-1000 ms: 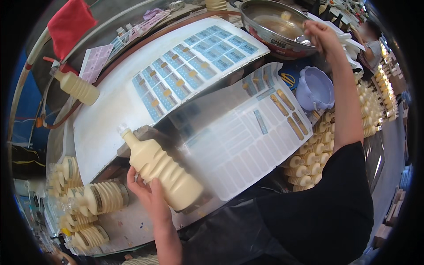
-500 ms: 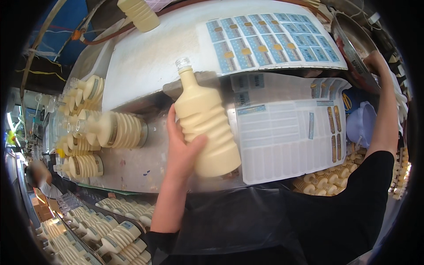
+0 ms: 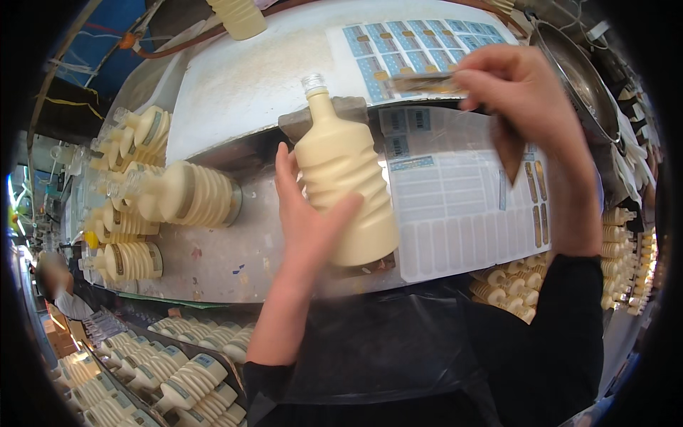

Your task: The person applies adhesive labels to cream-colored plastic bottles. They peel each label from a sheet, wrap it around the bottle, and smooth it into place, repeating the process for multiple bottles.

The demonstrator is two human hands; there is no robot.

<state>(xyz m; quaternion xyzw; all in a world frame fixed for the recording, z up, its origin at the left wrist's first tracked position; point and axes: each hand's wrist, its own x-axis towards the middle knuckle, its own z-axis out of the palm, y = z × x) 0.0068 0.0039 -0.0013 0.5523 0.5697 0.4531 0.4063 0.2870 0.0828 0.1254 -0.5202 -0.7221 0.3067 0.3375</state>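
My left hand [image 3: 313,220] grips the lower body of a cream bottle [image 3: 348,192] with a ribbed, wavy body and a bare clear neck. The thumb lies across its front and the fingers go round the left side. The bottle lies tilted on the worktable, its shoulder by a grey-brown block [image 3: 290,124]. To its upper right, over the label sheets, my right hand [image 3: 516,92] pinches a thin gold-brown strip [image 3: 427,84], smeared by motion. A dark brown pointed piece [image 3: 509,153] hangs below that hand; whether it belongs to the strip I cannot tell.
Blue printed label sheets [image 3: 366,69] lie on the raised white board [image 3: 249,78]. A mostly stripped backing sheet [image 3: 455,238] is right of the bottle. Labelled bottles [image 3: 192,196] stand at left; more fill racks [image 3: 196,381] below. A metal pan [image 3: 569,64] sits far right.
My right hand has come left from the pan to above the label sheets, with the strip in its fingers. The bottle and left hand have shifted slightly in view.
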